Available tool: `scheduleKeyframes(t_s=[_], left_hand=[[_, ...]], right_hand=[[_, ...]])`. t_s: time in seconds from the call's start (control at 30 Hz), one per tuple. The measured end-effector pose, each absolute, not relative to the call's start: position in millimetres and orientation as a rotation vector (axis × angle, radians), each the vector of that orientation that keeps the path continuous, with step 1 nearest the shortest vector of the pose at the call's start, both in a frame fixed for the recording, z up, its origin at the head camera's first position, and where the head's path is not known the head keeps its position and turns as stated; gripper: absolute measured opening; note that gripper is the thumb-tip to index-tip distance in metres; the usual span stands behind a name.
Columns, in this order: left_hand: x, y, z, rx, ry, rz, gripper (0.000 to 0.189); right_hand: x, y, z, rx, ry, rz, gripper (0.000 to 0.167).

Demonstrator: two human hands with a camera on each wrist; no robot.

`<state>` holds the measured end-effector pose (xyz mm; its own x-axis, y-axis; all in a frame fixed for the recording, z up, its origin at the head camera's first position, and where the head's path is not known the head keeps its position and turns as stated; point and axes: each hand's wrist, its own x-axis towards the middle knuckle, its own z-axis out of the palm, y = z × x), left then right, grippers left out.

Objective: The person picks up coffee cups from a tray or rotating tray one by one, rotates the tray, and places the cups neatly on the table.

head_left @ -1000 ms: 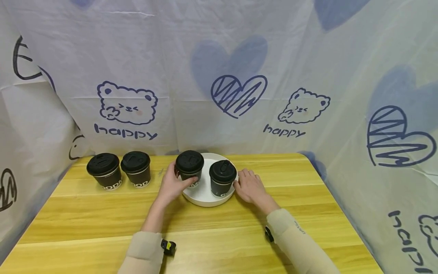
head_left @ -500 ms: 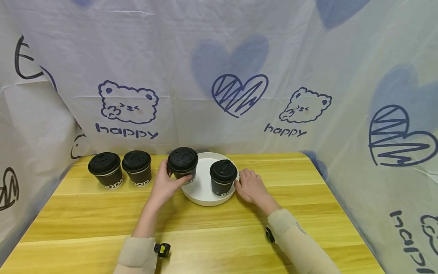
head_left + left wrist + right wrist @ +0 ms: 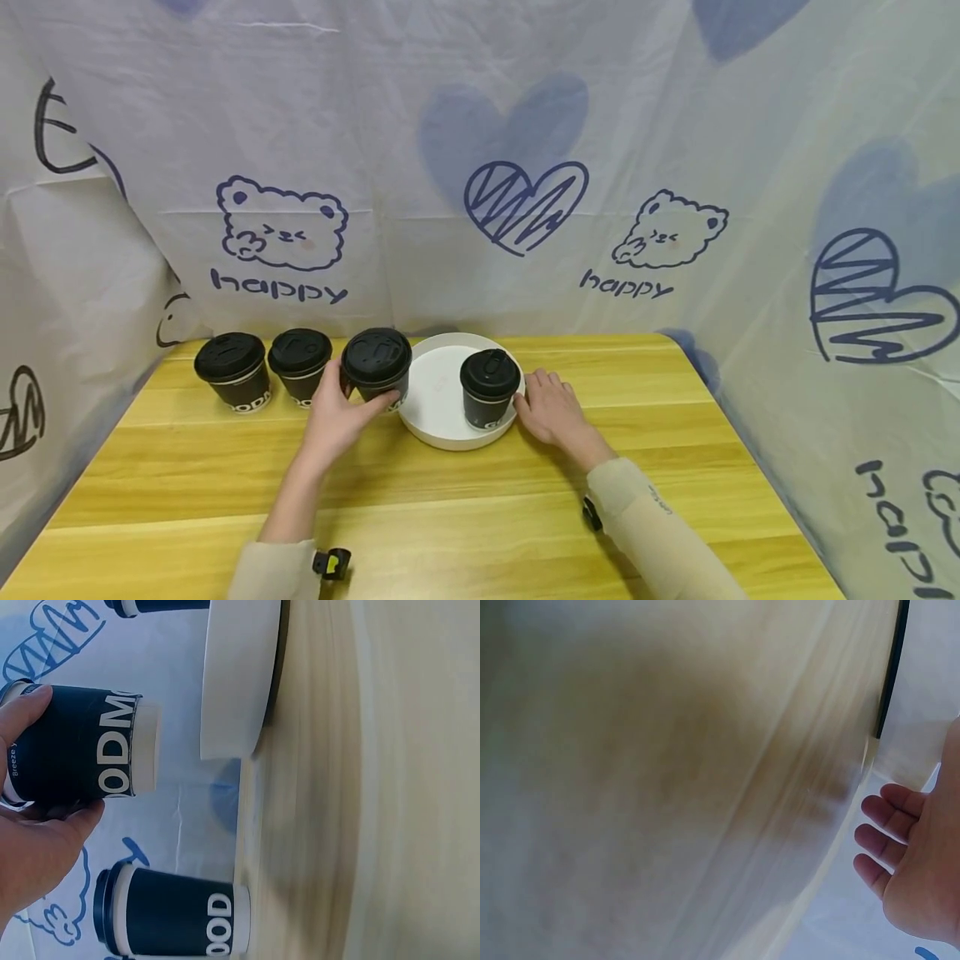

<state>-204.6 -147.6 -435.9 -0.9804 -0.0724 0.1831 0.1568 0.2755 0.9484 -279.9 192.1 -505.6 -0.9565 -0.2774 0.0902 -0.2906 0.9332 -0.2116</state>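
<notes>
My left hand (image 3: 335,417) grips a black lidded paper coffee cup (image 3: 377,364), thumb on one side and fingers round the other. In the left wrist view this held coffee cup (image 3: 71,746) is off the table, between the white round tray (image 3: 238,682) and a standing cup (image 3: 176,911). Another lidded coffee cup (image 3: 487,390) stands on the right part of the tray (image 3: 435,425). At the tray's right rim lies my right hand (image 3: 555,412), fingers loosely bent and holding nothing. Whether its thumb touches the rim is unclear.
Two more lidded coffee cups stand at the table's back left, one outer cup (image 3: 231,372) and one inner cup (image 3: 300,358), partly behind my left hand. A printed cloth (image 3: 420,267) hangs along the wooden table's (image 3: 465,525) back and sides.
My left hand has lifted the coffee cup off the tray's left part and carried it left, close to the two standing cups. My right hand has stayed at the rim.
</notes>
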Motion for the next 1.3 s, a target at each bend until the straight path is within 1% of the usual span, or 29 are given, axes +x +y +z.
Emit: scheduleKeyframes(t_s=[0.17, 0.93, 1.3], left_hand=[[-198, -158, -437, -0.068, -2.345, -1.778, 0.092], [-167, -217, -434, 0.028, -2.416, -1.608, 0.098], [-154, -246, -433, 0.207, -2.444, -1.58, 0.098]], right_hand=[[-278, 191, -504, 0.432, -3.034, 0.353, 0.041], [-279, 192, -506, 0.436, -3.006, 0.375, 0.04], [-278, 192, -506, 0.439, -2.999, 0.365, 0.039]])
